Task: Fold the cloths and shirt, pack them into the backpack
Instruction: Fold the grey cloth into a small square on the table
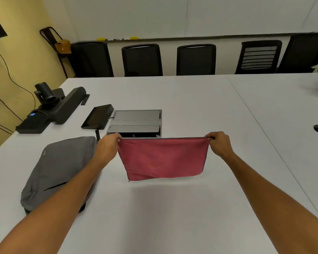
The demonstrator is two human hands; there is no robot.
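Nearest to you, both forearms reach out over the white table, which shows bare between them. A little farther out, your left hand and right hand each pinch a top corner of the red cloth, fingers curled tight with the fabric bunched under them. The top edge is pulled taut between your hands and the cloth hangs down from it, its lower edge looking just clear of the table, with the near-left corner drooping lowest. It seems to hang as a doubled layer, though you cannot be sure from here.

So you are in the folding step, with this cloth held up mid-fold and nothing packed from it yet. The next move likely calls for lowering it flat onto the table in front of you, keeping both corners level so the edges line up, then bringing one side over the other.

To the left, under your left forearm, the grey backpack lies flat; whether its zip is open cannot be told. No shirt or other cloth is in view.

Beyond your hands sits the cable box set into the table, with a dark tablet to its left. Black chairs line the far edge.
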